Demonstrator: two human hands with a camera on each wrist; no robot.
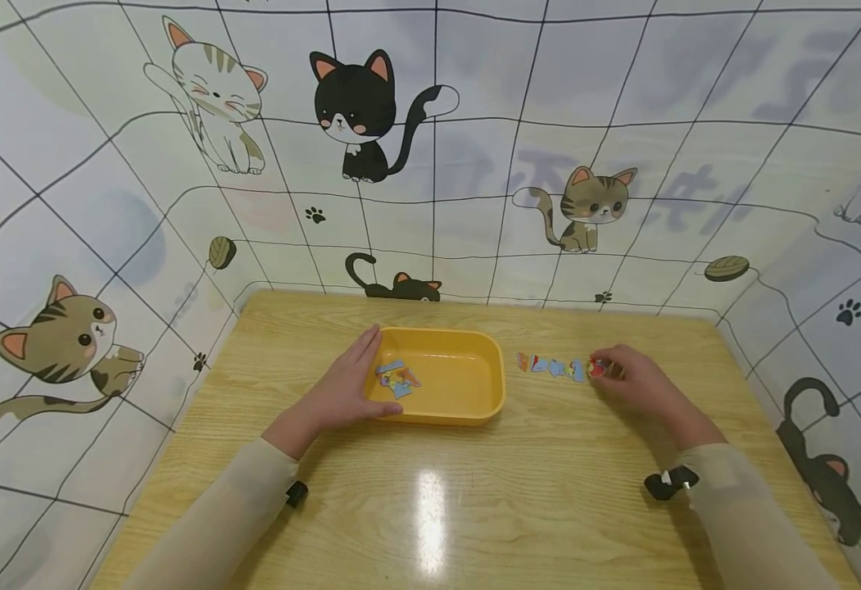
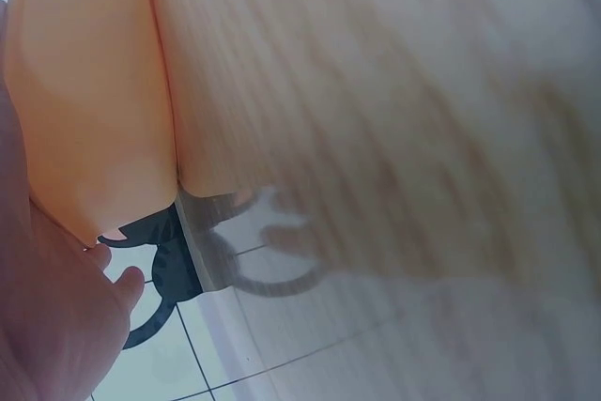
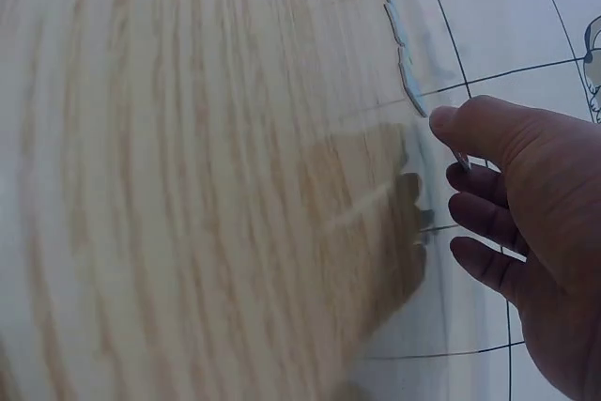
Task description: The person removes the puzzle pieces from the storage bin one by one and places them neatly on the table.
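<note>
**Right hand (image 1: 638, 382) pinches a small red-marked piece (image 1: 596, 368) at the end of a row**

On the wood-grained bench (image 1: 371, 508), the right hand's grip is clamped on the red-marked piece, thumb against forefinger; in the right wrist view the piece is held tilted, and whether its edge touches the surface cannot be told. Just to its left runs a row of four small, flat, irregular pieces (image 1: 556, 369), bluish for the most part, the leftmost orange.

The left hand (image 1: 342, 387) rests against the left end of the yellow tray (image 1: 459, 377). Its grip is spread apart, thumb lying along the near rim, straight fingers reaching to the far left corner. Inside the tray, toward its left end, lies a cluster of loose coloured pieces (image 1: 401, 389), some overlapping; their exact number is hard to make out.

Pale sleeves (image 1: 224, 508) cover both forearms. Cat-patterned walls (image 1: 474, 254) enclose the bench at the back and sides.
</note>
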